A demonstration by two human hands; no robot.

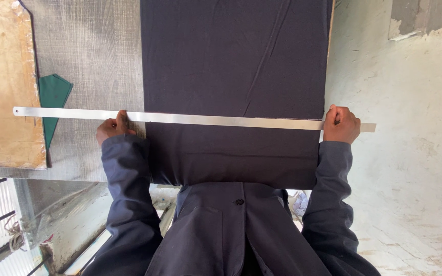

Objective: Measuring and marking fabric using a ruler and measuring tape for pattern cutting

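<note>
I look down on a grey, wood-grained work table with a dark navy sheet of cloth spread flat over its middle and hanging over the near edge toward my body. A long, thin steel ruler lies across the cloth, running side to side and roughly parallel to the near edge. Its far-left end reaches out over a tan, worn wooden board that sits along the table's left edge, and its right end sticks out past the table's right edge, over the pale concrete floor.

My left hand rests on the ruler just left of the cloth's left edge, fingers curled down and pressing the steel against the bare table top. My right hand is at the table's right edge, closed around the ruler near its right end, knuckles up, right where the cloth's right edge meets the table edge. Both hands are on the ruler, well apart, with the full width of the cloth between them.

A green piece of fabric with a pointed shape lies between the wooden board and my left hand, partly under the ruler. My dark blue jacket sleeves run from the hands back to the near edge.
</note>
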